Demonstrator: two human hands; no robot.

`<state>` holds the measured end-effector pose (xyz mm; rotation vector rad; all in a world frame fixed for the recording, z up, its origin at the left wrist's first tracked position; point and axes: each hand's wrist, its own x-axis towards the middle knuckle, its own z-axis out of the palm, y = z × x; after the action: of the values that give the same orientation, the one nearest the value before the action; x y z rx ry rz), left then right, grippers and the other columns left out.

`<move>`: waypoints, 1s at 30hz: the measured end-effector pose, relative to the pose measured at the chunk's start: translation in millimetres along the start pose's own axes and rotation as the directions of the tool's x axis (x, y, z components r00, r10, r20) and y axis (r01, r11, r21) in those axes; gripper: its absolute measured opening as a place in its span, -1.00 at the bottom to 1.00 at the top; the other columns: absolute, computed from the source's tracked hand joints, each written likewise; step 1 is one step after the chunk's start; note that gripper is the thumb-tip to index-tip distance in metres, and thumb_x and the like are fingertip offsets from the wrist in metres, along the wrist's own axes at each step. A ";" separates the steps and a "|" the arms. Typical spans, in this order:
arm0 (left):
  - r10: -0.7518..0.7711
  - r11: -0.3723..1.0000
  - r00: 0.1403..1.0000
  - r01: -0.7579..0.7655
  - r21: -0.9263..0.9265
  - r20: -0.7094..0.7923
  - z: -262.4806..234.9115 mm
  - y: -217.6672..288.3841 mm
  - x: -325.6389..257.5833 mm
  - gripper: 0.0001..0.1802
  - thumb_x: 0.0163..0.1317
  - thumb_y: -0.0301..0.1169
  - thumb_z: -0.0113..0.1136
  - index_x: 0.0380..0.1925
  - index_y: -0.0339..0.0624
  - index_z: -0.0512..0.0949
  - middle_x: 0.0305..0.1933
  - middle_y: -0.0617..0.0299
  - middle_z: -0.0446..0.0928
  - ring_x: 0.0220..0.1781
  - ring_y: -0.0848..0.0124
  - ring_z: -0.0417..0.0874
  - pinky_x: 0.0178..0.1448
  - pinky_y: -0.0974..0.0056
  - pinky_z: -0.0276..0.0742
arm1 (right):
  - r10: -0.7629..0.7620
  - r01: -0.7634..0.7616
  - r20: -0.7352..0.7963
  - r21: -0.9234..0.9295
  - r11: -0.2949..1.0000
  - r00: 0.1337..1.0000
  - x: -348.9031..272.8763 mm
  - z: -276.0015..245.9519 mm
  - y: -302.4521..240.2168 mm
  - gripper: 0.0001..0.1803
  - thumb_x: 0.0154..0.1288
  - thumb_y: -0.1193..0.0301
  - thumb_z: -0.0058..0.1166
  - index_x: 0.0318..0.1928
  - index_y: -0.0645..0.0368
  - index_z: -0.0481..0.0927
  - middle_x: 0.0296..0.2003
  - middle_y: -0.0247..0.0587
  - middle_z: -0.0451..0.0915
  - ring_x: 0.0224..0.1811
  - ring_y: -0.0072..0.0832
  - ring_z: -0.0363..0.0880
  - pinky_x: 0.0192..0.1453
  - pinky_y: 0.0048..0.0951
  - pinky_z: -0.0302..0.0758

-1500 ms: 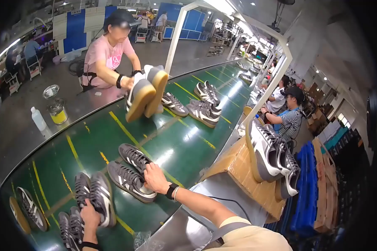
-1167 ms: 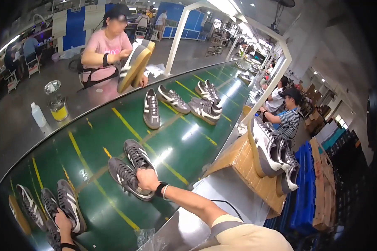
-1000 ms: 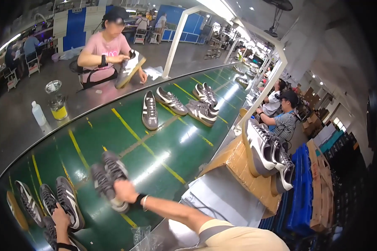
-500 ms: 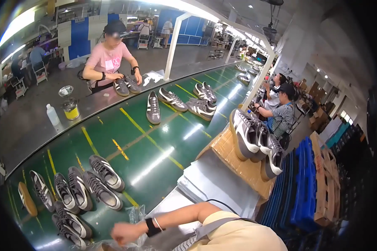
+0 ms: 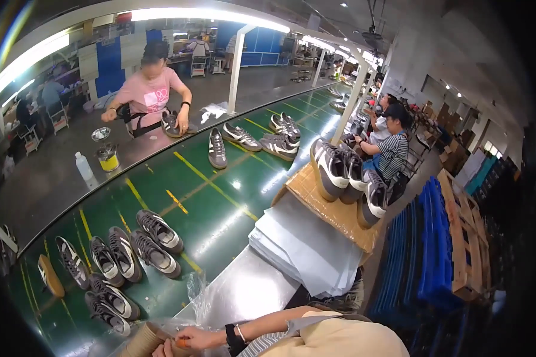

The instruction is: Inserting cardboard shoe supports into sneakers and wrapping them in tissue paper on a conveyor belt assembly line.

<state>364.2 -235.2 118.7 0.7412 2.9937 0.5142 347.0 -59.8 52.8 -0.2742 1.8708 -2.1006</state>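
Note:
At the bottom edge my right hand (image 5: 198,338), with a black band on its wrist, is closed on a small orange thing (image 5: 183,343) whose kind I cannot make out. Next to it only part of my left hand (image 5: 164,350) shows, cut off by the lower edge. Its fingers lie against the end of a ridged brown roll (image 5: 142,340); whether they grip it is hidden. Clear plastic film (image 5: 199,297) is crumpled close by. Grey sneakers with white stripes (image 5: 156,253) stand on the green conveyor (image 5: 211,235) beyond my hands, and one shoe (image 5: 52,276) lies on its side.
A carton (image 5: 333,208) with several sneakers on top stands at right, by a stack of pale sheets (image 5: 304,244). Across the conveyor a person in pink (image 5: 155,95) handles a shoe near a bottle (image 5: 83,166) and a yellow-labelled can (image 5: 108,159). Blue crates (image 5: 432,244) stand far right.
My right hand has moved right, beside the brown roll, which now shows more fully. Part of my left hand has come into view. The person opposite has reached one hand toward the can.

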 end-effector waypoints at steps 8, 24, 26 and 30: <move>0.074 0.978 0.993 -0.090 -0.189 -0.089 -28.4 18.7 20.4 -0.28 -0.04 -0.22 0.41 0.18 -0.12 0.41 0.10 0.00 0.47 0.18 0.12 0.44 0.21 0.03 0.30 | -0.174 0.174 -0.005 0.038 0.984 0.985 -32.1 -69.7 -63.4 -0.81 0.38 0.38 -0.03 -0.36 0.22 0.41 -0.44 -0.31 0.39 -0.37 -0.57 0.29 -0.25 -0.42 0.30; 0.619 0.396 0.522 0.437 -0.807 0.587 27.1 177.1 63.5 -0.53 0.11 -0.51 0.34 0.05 -0.35 0.50 -0.05 0.13 0.62 -0.05 0.44 0.60 0.02 0.32 0.54 | -0.199 -0.685 -0.712 -0.703 0.193 0.674 -237.9 -355.7 -15.5 -0.26 0.41 -0.03 -0.15 0.43 0.12 0.11 0.48 0.01 -0.07 0.55 -0.16 -0.20 0.55 -0.05 -0.24; 0.650 0.446 0.487 0.376 -0.812 0.583 42.8 189.7 69.9 -0.52 0.11 -0.48 0.35 0.06 -0.34 0.50 -0.04 0.13 0.61 -0.06 0.44 0.59 0.03 0.31 0.53 | -0.329 -0.648 -0.662 -0.743 0.168 0.673 -241.5 -371.9 -17.3 -0.27 0.38 -0.02 -0.10 0.41 0.10 0.15 0.44 0.02 0.04 0.52 -0.13 -0.10 0.54 -0.07 -0.14; 0.591 0.466 0.353 0.586 -0.664 0.726 37.6 218.8 94.4 -0.48 0.09 -0.41 0.40 0.07 -0.32 0.51 -0.02 0.14 0.60 -0.04 0.44 0.58 0.05 0.29 0.52 | -0.350 -0.630 -0.707 -0.707 0.321 0.615 -242.8 -355.9 -48.1 -0.34 0.31 0.06 0.05 0.33 0.07 0.31 0.33 0.02 0.24 0.41 -0.04 0.14 0.44 -0.05 0.12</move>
<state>382.7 2.0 158.9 0.5481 1.1770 1.0479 445.3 362.1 70.9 0.7784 3.3110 -0.5489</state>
